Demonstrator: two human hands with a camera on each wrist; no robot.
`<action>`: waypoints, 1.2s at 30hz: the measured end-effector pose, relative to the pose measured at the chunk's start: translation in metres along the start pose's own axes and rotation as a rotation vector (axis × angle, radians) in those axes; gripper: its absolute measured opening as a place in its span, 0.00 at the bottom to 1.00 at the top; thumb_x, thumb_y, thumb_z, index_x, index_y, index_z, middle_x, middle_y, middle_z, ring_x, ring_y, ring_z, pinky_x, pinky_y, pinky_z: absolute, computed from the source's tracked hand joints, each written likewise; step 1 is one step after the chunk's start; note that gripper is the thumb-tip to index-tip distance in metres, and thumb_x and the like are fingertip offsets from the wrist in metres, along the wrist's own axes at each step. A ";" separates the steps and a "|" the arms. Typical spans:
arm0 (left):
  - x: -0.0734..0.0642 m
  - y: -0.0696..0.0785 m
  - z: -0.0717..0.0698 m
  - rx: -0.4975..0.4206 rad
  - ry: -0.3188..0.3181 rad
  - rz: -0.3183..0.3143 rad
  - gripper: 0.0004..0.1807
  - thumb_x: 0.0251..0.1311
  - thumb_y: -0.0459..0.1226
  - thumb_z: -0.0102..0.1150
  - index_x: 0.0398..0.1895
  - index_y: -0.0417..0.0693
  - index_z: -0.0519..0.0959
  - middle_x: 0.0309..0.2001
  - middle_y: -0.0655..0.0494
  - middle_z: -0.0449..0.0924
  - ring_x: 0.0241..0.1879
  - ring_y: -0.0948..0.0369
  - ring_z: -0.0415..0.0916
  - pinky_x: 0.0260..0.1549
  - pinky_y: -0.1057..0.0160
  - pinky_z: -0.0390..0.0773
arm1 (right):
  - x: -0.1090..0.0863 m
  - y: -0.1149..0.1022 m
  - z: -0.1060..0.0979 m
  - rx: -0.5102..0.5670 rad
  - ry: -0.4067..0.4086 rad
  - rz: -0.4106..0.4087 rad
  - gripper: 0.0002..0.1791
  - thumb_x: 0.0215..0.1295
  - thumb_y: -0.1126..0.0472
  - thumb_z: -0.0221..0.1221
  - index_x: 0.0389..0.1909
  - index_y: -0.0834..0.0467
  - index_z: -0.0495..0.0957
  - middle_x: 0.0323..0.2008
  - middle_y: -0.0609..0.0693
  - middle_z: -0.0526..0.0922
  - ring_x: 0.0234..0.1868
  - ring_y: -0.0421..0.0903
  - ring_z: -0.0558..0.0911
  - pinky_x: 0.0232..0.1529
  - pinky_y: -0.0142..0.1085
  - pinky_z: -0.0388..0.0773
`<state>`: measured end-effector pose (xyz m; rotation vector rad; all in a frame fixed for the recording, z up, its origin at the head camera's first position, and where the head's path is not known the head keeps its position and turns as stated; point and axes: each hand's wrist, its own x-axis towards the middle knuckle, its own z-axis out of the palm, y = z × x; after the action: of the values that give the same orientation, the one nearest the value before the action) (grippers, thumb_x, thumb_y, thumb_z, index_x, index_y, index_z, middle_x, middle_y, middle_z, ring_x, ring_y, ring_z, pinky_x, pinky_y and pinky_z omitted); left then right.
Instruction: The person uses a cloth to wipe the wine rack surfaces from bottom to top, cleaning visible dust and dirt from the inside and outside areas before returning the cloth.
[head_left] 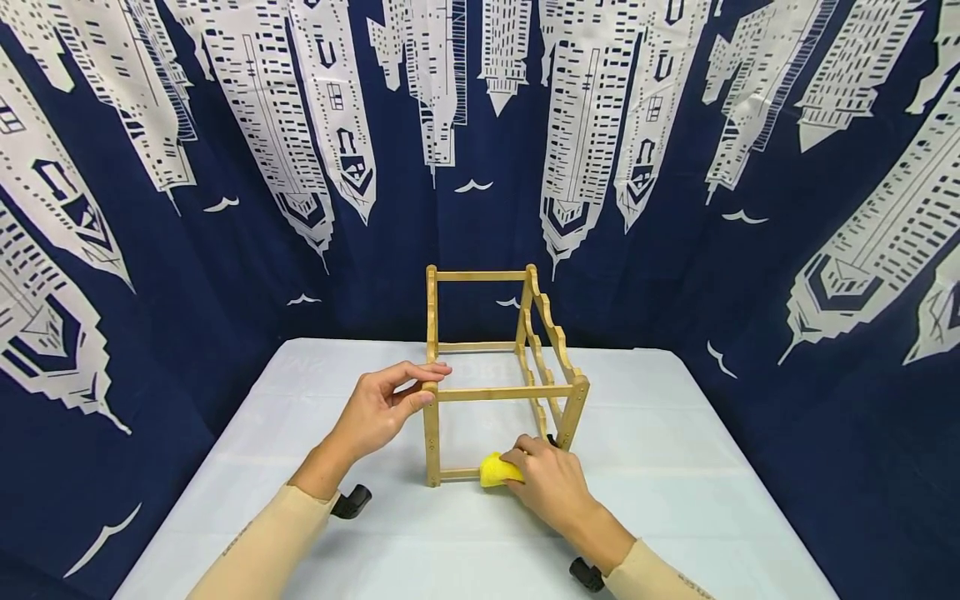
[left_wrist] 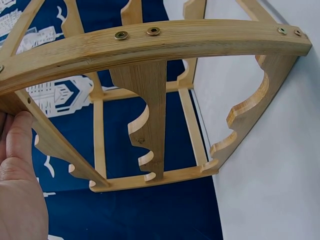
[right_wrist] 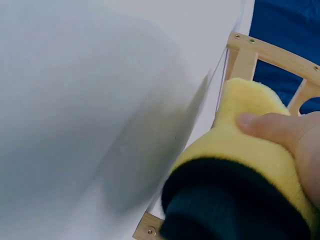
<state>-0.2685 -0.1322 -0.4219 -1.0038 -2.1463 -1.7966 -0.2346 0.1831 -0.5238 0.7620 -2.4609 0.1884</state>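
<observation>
One wooden rack (head_left: 506, 392) stands on one white table (head_left: 675, 517) and serves as the landmark for everything here. Four crossbars show on it in the head view: two on its near face, upper and lower, and two on its far face. The left wrist view shows three wavy-cut boards (left_wrist: 155, 115) joined to the nearest beam, whose face carries five screw heads (left_wrist: 153, 31): two near the middle, two toward one end and one cut off by the picture's edge.

Two hands are at the rack. The left hand (head_left: 378, 412) is at its near left upper corner, thumb and fingers pinching the top of the post (head_left: 432, 442). The right hand (head_left: 551, 479) is at the rack's lower near crossbar, gripping one yellow cloth (head_left: 495, 472) between thumb and fingers; the cloth is bunched against that bar, toward its right half. In the right wrist view, one thumb presses on the yellow side, and a dark band borders it.

Two beige sleeves (head_left: 262, 542) lie nearer than the rack, each with one black device (head_left: 351, 502) beside the wrist. Behind and around the rack hangs a navy curtain (head_left: 480, 233) with white upside-down buildings (head_left: 600, 100) and seven white birds (head_left: 474, 186)
</observation>
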 end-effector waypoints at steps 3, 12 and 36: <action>0.000 -0.001 0.001 -0.003 0.002 0.005 0.12 0.80 0.26 0.69 0.61 0.42 0.89 0.71 0.40 0.90 0.78 0.69 0.83 0.76 0.65 0.85 | 0.002 0.000 -0.004 0.108 0.062 0.036 0.23 0.49 0.55 0.94 0.47 0.48 0.97 0.40 0.40 0.93 0.39 0.39 0.92 0.35 0.34 0.93; -0.002 -0.004 0.001 -0.004 0.018 0.027 0.13 0.78 0.24 0.70 0.61 0.38 0.89 0.69 0.35 0.91 0.77 0.71 0.82 0.74 0.65 0.85 | 0.016 -0.001 -0.024 0.410 0.359 -0.010 0.28 0.49 0.63 0.94 0.51 0.54 0.94 0.42 0.45 0.95 0.37 0.40 0.91 0.40 0.29 0.93; -0.002 -0.006 -0.008 0.040 -0.004 0.086 0.14 0.81 0.23 0.65 0.62 0.37 0.90 0.67 0.33 0.87 0.78 0.60 0.82 0.69 0.63 0.90 | 0.085 -0.057 -0.042 0.403 0.659 -0.080 0.28 0.54 0.66 0.90 0.56 0.53 0.93 0.43 0.52 0.88 0.33 0.47 0.93 0.35 0.35 0.96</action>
<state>-0.2729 -0.1404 -0.4253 -1.0742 -2.0991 -1.7078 -0.2421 0.1069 -0.4442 0.7996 -1.7785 0.7877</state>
